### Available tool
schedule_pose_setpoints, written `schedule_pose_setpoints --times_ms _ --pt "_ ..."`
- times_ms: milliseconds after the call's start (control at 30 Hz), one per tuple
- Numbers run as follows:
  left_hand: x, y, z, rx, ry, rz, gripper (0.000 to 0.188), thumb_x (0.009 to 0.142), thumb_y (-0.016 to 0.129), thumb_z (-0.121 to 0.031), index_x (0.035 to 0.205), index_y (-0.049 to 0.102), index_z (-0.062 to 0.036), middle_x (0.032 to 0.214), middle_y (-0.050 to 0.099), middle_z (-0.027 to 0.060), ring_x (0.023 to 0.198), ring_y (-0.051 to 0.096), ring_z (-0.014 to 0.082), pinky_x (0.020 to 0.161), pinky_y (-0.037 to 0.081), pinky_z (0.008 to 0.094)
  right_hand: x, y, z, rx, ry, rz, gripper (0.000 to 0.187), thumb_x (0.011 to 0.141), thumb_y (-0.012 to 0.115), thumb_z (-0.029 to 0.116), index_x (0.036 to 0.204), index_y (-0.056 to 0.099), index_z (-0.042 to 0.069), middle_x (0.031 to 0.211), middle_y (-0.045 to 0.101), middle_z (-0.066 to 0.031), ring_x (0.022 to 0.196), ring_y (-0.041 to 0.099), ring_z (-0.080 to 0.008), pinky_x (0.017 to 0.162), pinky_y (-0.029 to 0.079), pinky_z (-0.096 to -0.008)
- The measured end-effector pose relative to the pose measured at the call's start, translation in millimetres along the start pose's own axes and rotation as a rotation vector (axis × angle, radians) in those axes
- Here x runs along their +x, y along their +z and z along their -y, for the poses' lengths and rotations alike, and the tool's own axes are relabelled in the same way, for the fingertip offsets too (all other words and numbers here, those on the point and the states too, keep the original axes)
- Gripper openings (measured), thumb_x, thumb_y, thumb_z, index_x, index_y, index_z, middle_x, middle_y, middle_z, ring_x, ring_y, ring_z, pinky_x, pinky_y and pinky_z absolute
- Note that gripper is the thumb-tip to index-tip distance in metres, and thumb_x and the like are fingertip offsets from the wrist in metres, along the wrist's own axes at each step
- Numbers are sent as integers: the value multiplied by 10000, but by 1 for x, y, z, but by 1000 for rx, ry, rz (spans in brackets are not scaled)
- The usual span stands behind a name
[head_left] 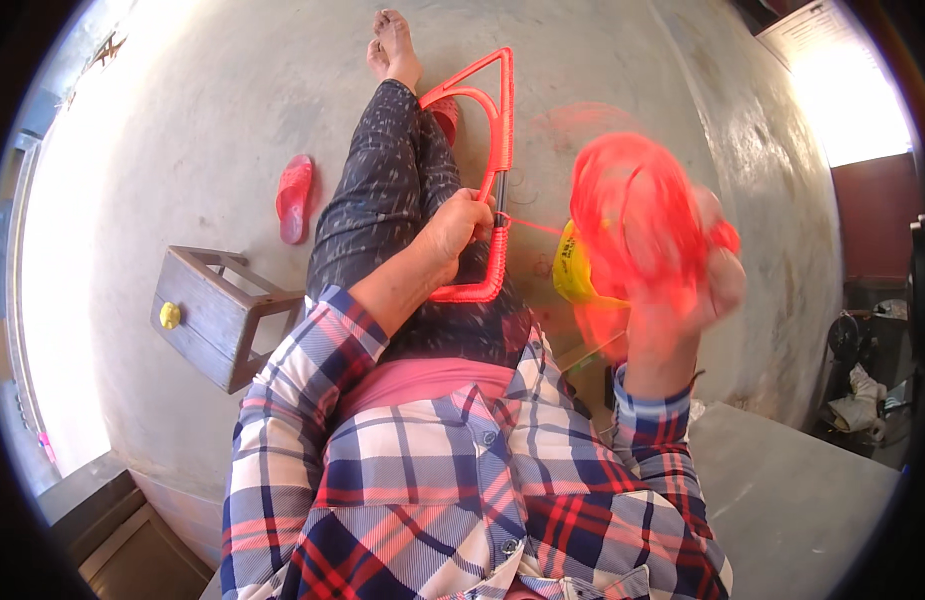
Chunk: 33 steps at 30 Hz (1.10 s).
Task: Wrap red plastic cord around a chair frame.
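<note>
While the left hand (456, 236) is wrapped around the red-bound frame (503, 150) near 12 o'clock in the head view, the right hand (720, 285), motion-blurred at 3 o'clock, curls about a red strand bundle (632, 200) toward 2 o'clock. One strand links bundle and frame, beside a short dark stretch of the frame's side. Tucked against the bundle, a yellow piece (572, 265) carries dark print, too small and blurred to read. Between the frame's right edge and the wall (772, 200) past 2 o'clock, floor (572, 65) gives room to swing. A stool (207, 320) stands at 9 o'clock, a red slipper (294, 200) at 10; a grey surface (782, 500) edges in at 4.
</note>
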State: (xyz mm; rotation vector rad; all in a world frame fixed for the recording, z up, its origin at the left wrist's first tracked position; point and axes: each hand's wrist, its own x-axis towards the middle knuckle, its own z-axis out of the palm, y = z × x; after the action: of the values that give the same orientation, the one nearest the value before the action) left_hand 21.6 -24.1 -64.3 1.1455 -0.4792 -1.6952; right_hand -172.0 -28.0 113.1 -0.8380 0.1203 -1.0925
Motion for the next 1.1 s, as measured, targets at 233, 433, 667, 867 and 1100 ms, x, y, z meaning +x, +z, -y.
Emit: schedule_pose_setpoints --times_ms 233,433,667,867,1100 --pt "-12 5 -9 171 -69 -74 302 734 529 -78 1029 541 -17 961 570 77 824 496 148 752 390 264 -36 44 17 126 254 279 342 759 715 48 875 398 109 715 511 -59 560 468 -212 521 371 -365" --pt "-51 41 -34 1113 892 -208 489 706 571 3 1186 528 -78 1077 589 145 1008 540 325 960 383 325 -21 28 78 -20 -218 538 426 754 711 27 976 358 116 735 544 -70 468 470 -142 505 398 -286" --pt "-28 -16 -44 1008 446 -286 251 857 653 -251 828 627 -3 741 649 209 706 656 357 635 512 405 0 -44 -14 -1520 323 229 210 789 620 -2 991 648 48 922 641 -99 834 627 -168 751 503 -313" --pt "-32 2 -21 1134 430 -257 285 893 599 -286 831 632 -9 775 636 238 766 633 416 652 492 468 -8 -92 -107 -1161 594 -14 208 795 667 36 996 625 2 928 651 -34 887 627 -150 750 494 -307" --pt "-63 35 -84 -24 -32 2 215 943 547 -225 829 609 -54 612 531 -10 488 392 72 445 287 250 1 -47 -75 -1227 -17 40 325 900 640 202 1175 575 42 1079 635 -53 1007 598 -167 935 440 -318"
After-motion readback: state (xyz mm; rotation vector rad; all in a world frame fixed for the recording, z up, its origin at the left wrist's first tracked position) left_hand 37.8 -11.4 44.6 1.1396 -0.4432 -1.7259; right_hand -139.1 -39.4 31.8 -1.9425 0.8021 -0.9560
